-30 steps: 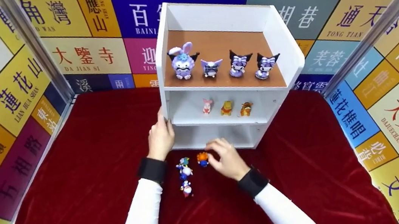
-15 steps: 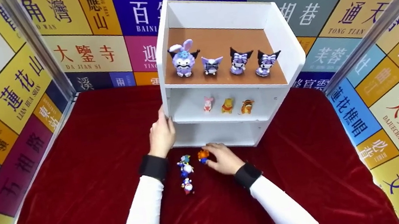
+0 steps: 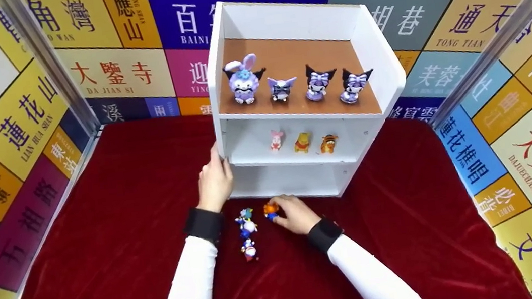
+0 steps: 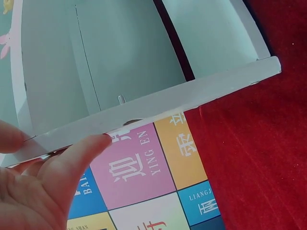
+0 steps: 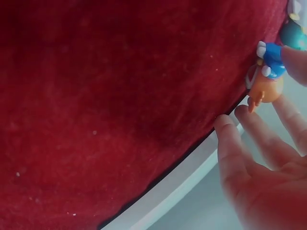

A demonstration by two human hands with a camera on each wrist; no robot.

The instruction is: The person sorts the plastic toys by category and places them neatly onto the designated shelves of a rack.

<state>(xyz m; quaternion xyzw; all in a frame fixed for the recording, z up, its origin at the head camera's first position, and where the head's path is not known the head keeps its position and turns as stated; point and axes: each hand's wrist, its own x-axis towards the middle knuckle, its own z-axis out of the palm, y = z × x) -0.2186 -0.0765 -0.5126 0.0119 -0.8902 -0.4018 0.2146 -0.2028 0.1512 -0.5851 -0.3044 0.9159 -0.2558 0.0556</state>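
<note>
My left hand [image 3: 215,180] grips the left side panel of a white shelf unit [image 3: 303,119]. In the left wrist view, the thumb and fingers lie on either side of the panel edge [image 4: 192,93]. My right hand [image 3: 297,214] pinches a small orange-and-blue figurine [image 3: 270,211] in front of the bottom shelf. The right wrist view shows the thumb [image 5: 295,62] against its blue body and a fingertip at its orange head; the other fingers spread over the shelf's front edge. Left of it, several small blue-and-white figurines [image 3: 246,228] lie in a row on the red cloth.
Several purple-and-black figurines [image 3: 317,82] stand on the brown top shelf. The middle shelf holds a pink piglet figurine [image 3: 276,140], a yellow bear figurine [image 3: 302,143] and an orange tiger figurine [image 3: 329,144]. Red velvet cloth [image 3: 104,240] covers the table. Printed sign panels [image 3: 120,76] stand behind.
My right hand has moved slightly left and its thumb and fingers have come together on the orange-and-blue figurine. The left hand stays on the shelf's side panel.
</note>
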